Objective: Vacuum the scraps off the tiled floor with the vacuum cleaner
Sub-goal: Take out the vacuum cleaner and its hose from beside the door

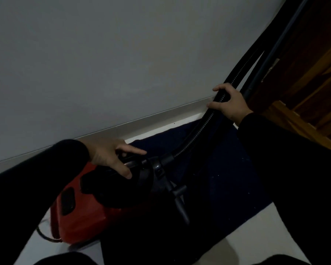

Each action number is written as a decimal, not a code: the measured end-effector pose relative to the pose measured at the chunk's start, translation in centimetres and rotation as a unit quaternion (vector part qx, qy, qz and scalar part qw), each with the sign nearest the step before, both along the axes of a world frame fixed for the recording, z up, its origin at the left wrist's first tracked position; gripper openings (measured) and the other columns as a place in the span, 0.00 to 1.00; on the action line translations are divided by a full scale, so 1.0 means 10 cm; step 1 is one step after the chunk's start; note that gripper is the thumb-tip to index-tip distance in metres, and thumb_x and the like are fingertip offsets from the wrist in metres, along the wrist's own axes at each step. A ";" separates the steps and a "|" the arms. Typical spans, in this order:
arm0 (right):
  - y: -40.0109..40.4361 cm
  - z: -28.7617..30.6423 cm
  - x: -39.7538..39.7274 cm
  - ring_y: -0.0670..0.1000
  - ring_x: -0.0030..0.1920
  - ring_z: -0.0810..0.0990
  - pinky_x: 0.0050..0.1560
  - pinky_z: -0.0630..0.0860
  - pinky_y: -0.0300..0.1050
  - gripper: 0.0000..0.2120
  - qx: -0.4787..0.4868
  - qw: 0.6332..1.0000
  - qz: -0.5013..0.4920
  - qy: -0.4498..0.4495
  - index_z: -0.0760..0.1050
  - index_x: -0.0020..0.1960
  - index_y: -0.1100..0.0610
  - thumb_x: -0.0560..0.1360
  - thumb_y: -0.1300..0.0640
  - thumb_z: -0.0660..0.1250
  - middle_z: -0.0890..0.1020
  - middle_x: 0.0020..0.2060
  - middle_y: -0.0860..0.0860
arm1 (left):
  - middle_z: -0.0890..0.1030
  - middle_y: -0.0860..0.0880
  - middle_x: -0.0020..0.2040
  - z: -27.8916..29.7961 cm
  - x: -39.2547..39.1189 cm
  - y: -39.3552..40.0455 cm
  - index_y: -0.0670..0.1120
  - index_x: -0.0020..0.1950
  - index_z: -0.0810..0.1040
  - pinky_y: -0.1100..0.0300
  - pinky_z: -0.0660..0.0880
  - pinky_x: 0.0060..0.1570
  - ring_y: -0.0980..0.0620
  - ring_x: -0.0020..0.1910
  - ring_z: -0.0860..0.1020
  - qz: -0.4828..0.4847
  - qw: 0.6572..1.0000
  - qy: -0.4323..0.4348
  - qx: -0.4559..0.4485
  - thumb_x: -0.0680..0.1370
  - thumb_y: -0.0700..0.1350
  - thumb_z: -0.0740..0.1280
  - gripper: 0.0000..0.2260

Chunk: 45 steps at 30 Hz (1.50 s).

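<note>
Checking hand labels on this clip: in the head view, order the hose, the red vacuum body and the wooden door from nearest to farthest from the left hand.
1. Red vacuum body, under the left hand.
2. Hose, right of it, held by the right hand.
3. Wooden door, far right.

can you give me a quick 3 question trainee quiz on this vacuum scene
1. True or false: the left hand grips the handle on the red vacuum cleaner.
2. What does the right hand hold? A) hose B) cable C) broom
3. Fill in: the vacuum cleaner stands close to the grey ____.

Key: 1 true; 2 A; 3 wall
</note>
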State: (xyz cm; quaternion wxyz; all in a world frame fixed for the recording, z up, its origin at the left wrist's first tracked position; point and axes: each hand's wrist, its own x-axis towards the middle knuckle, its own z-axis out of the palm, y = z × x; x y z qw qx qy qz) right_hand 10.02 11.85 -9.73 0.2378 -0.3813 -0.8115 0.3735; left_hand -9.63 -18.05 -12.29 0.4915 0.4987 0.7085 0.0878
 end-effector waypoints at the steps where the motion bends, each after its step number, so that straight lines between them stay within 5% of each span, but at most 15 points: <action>1: 0.00 0.00 0.00 0.51 0.49 0.78 0.43 0.78 0.39 0.19 -0.003 1.000 -0.001 0.003 0.74 0.51 0.47 0.66 0.60 0.78 0.76 0.55 0.55 | 0.81 0.56 0.53 -0.02 -0.01 -0.04 0.69 0.64 0.67 0.69 0.72 0.50 0.58 0.52 0.79 0.016 0.999 -0.043 -0.007 0.70 0.48 0.75 0.29; 4: 0.00 0.01 -0.01 0.47 0.48 0.77 0.37 0.76 0.32 0.18 -0.019 1.000 0.001 0.015 0.75 0.51 0.48 0.66 0.59 0.78 0.76 0.53 0.52 | 0.80 0.53 0.31 -0.10 0.04 -0.09 0.66 0.69 0.61 0.66 0.76 0.36 0.57 0.29 0.79 0.054 0.989 -0.134 -0.018 0.76 0.45 0.68 0.28; 7: 0.01 0.02 -0.02 0.44 0.44 0.76 0.34 0.74 0.27 0.17 -0.013 1.000 -0.011 0.017 0.75 0.50 0.49 0.66 0.58 0.79 0.76 0.50 0.52 | 0.73 0.52 0.27 -0.15 0.06 -0.08 0.71 0.67 0.59 0.63 0.74 0.27 0.57 0.23 0.72 0.081 0.984 -0.156 0.015 0.77 0.45 0.66 0.28; 12: 0.01 0.09 -0.06 0.49 0.51 0.76 0.39 0.69 0.24 0.18 -0.003 0.999 -0.022 -0.029 0.75 0.51 0.48 0.66 0.58 0.78 0.77 0.52 0.52 | 0.73 0.55 0.27 -0.14 0.07 -0.07 0.78 0.61 0.62 0.62 0.72 0.28 0.58 0.26 0.72 0.095 0.977 -0.189 0.005 0.67 0.62 0.69 0.27; 16: -0.13 0.43 -0.06 0.49 0.52 0.74 0.50 0.72 0.38 0.18 -0.038 0.996 -0.028 -0.074 0.76 0.53 0.50 0.67 0.59 0.78 0.75 0.54 0.50 | 0.75 0.55 0.34 0.31 0.22 -0.06 0.67 0.72 0.57 0.68 0.74 0.33 0.64 0.28 0.75 0.069 0.988 -0.139 -0.013 0.79 0.50 0.64 0.26; 19: -0.28 0.84 -0.08 0.46 0.53 0.72 0.49 0.67 0.30 0.18 -0.034 0.994 -0.021 -0.101 0.76 0.56 0.54 0.68 0.60 0.77 0.74 0.55 0.49 | 0.74 0.54 0.35 0.78 0.29 -0.10 0.61 0.74 0.56 0.73 0.73 0.30 0.68 0.25 0.74 0.062 0.989 -0.132 -0.027 0.80 0.47 0.63 0.26; 22: -0.48 1.34 -0.06 0.46 0.53 0.71 0.44 0.67 0.27 0.19 -0.050 0.991 -0.021 -0.123 0.76 0.57 0.55 0.69 0.61 0.76 0.74 0.55 0.50 | 0.74 0.51 0.34 1.30 0.33 -0.23 0.62 0.75 0.55 0.71 0.73 0.29 0.63 0.25 0.75 0.051 0.987 -0.138 -0.063 0.80 0.50 0.63 0.27; 27: -0.96 2.18 0.11 0.52 0.57 0.73 0.55 0.75 0.46 0.18 -0.078 0.983 -0.035 -0.161 0.75 0.54 0.47 0.68 0.56 0.77 0.75 0.58 0.52 | 0.73 0.49 0.34 2.16 0.42 -0.63 0.63 0.75 0.55 0.64 0.74 0.30 0.53 0.29 0.73 0.044 0.979 -0.168 -0.103 0.80 0.48 0.63 0.28; 33: -1.86 2.99 0.36 0.54 0.57 0.74 0.58 0.74 0.53 0.18 -0.100 0.976 -0.024 -0.192 0.74 0.52 0.43 0.67 0.54 0.77 0.74 0.57 0.53 | 0.72 0.48 0.32 2.91 0.62 -1.37 0.61 0.75 0.55 0.65 0.70 0.23 0.55 0.23 0.70 0.039 0.977 -0.173 -0.118 0.80 0.45 0.64 0.29; 38: -2.68 3.29 0.69 0.56 0.57 0.74 0.61 0.71 0.64 0.18 -0.097 0.974 -0.015 -0.205 0.71 0.47 0.32 0.62 0.43 0.75 0.75 0.56 0.52 | 0.74 0.48 0.33 3.23 0.90 -2.20 0.61 0.76 0.55 0.64 0.71 0.24 0.53 0.26 0.72 0.024 0.984 -0.136 -0.112 0.79 0.47 0.64 0.29; 45: -3.76 3.48 1.14 0.57 0.56 0.75 0.62 0.69 0.66 0.18 -0.111 0.969 0.026 -0.221 0.70 0.44 0.30 0.60 0.43 0.74 0.74 0.55 0.52 | 0.73 0.48 0.34 3.51 1.45 -3.28 0.61 0.75 0.56 0.68 0.71 0.23 0.52 0.28 0.73 0.031 0.984 -0.120 -0.125 0.79 0.48 0.64 0.28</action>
